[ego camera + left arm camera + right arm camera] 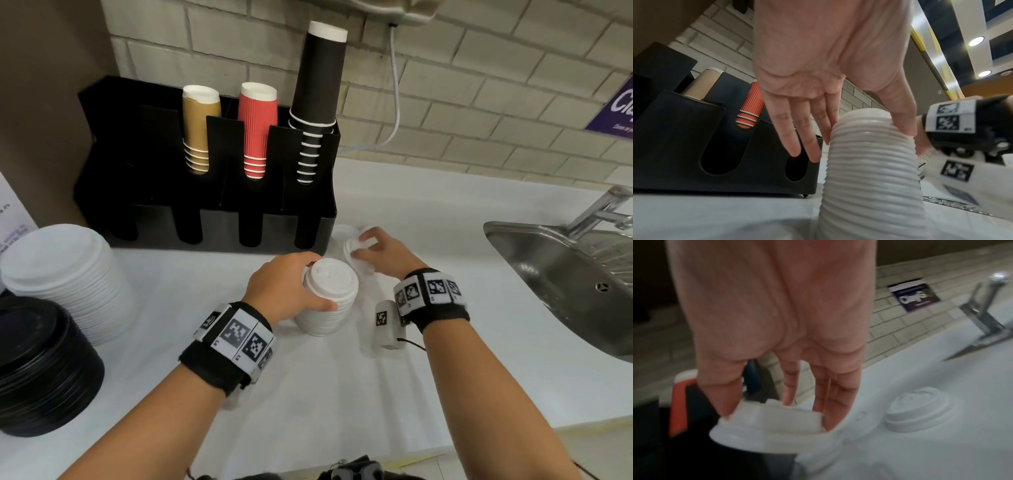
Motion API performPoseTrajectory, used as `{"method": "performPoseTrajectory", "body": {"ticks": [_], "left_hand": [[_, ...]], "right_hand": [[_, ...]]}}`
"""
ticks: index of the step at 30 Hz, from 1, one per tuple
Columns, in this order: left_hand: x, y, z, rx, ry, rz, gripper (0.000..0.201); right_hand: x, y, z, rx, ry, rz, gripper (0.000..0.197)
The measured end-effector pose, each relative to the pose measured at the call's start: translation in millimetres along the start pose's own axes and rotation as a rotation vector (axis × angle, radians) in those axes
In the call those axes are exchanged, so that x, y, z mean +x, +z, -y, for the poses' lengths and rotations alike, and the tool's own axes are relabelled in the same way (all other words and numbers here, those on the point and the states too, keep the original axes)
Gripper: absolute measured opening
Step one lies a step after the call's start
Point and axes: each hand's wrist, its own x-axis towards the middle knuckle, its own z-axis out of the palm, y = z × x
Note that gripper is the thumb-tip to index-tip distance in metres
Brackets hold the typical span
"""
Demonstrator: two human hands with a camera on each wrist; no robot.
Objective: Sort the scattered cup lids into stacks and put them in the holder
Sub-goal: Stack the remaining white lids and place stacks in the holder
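The left hand [284, 284] is holding the small white stack [327, 298] on the table, right of the holder [212, 219]. The right hand [383, 253] is pinching a loose lid [356, 248] just behind; next it needs dropping straight onto that stack.

The lid stack [327, 298] under my left hand [284, 287] looks like matte white plastic, ribbed down the side. The holder [212, 219] upper left is smooth matte black plastic. Its red cups [257, 130] look like ridged paper. The sink [561, 274] at right is shiny brushed metal, and the counter [342, 394] is smooth white.
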Motion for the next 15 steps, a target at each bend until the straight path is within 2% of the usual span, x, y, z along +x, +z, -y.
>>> {"method": "performPoseTrajectory", "body": {"ticks": [2, 4, 6, 8, 13, 15], "left_hand": [[-0.5, 1.6, 0.2, 0.000, 0.005, -0.015, 0.068], [-1.1, 3.5, -0.3, -0.005, 0.007, -0.022, 0.068], [-1.5, 5.1, -1.5, -0.009, 0.012, -0.023, 0.067], [-1.9, 5.8, -2.9, -0.005, 0.019, -0.033, 0.068], [-4.9, 5.3, -5.9, -0.029, 0.011, -0.033, 0.112], [-5.3, 5.3, -6.5, -0.039, 0.010, -0.031, 0.120]], "right_hand": [[-18.9, -5.5, 5.6, 0.272, -0.075, -0.068, 0.030], [-40.3, -5.3, 9.3, 0.376, -0.233, -0.102, 0.029], [-58.9, 0.2, 11.0, 0.365, -0.363, -0.110, 0.033], [-71.3, 8.1, 11.9, 0.300, -0.411, -0.093, 0.037], [-79.3, 19.9, 16.0, 0.143, -0.432, -0.078, 0.043], [-78.6, 20.3, 21.1, 0.096, -0.435, -0.070, 0.044]]}}
